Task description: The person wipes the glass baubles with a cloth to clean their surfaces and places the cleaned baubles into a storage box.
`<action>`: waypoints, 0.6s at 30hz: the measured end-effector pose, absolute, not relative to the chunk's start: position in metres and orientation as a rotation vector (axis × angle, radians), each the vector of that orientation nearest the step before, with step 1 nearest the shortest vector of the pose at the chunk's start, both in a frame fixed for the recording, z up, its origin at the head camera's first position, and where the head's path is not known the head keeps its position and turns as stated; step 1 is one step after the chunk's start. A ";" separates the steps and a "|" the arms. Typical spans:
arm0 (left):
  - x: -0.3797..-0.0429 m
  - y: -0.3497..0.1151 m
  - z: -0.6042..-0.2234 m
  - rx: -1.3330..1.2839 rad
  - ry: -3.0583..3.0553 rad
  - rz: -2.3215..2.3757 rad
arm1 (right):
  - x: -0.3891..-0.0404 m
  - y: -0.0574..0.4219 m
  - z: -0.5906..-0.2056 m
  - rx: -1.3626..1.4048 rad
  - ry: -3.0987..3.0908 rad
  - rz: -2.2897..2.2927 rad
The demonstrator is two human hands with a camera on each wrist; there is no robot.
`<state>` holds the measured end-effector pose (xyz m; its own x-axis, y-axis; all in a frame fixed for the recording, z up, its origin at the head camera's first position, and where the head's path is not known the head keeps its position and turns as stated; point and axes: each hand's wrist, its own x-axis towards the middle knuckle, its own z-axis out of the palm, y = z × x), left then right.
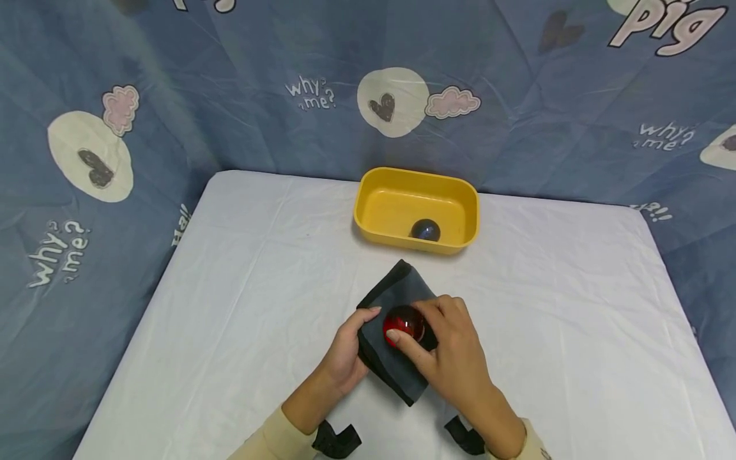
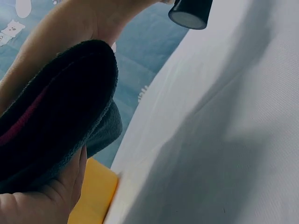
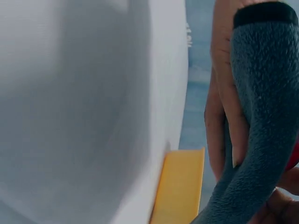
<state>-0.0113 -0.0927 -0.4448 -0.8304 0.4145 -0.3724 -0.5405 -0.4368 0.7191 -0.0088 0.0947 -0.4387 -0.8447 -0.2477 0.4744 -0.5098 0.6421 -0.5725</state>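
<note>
A grey-blue cloth [image 1: 402, 370] with dark edging lies across my left hand [image 1: 345, 351], which grips it from the left side, thumb on top and the other fingers hidden underneath. On the cloth sits a glossy red ball [image 1: 400, 317]. My right hand [image 1: 457, 351] pinches this ball between thumb and fingers, pressing it against the fabric. The left wrist view shows the cloth [image 2: 60, 112] folded up close to the camera. Seen from the right wrist, the fuzzy cloth [image 3: 266, 116] curves over the fingers, and a sliver of the red ball [image 3: 294, 156] shows at the edge.
Beyond the hands, a yellow tray [image 1: 368, 234] stands near the back edge of the white-covered table [image 1: 259, 281]. Inside it lies a dark blue ball [image 1: 425, 230] by the front wall. A printed blue curtain [image 1: 247, 121] hangs behind and beside the table.
</note>
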 end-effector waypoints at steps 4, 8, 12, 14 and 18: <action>-0.011 -0.092 -0.446 -0.184 1.198 2.265 | -0.012 0.095 -0.438 0.566 -2.536 1.023; -0.013 -0.094 -0.448 -0.150 1.198 2.279 | -0.011 0.096 -0.437 0.600 -2.606 0.990; -0.015 -0.096 -0.449 -0.122 1.203 2.297 | -0.007 0.098 -0.439 0.740 -2.600 0.914; -0.016 -0.096 -0.450 -0.116 1.204 2.306 | -0.006 0.099 -0.439 0.796 -2.576 0.881; -0.018 -0.096 -0.450 -0.108 1.205 2.311 | -0.007 0.100 -0.441 0.826 -2.538 0.851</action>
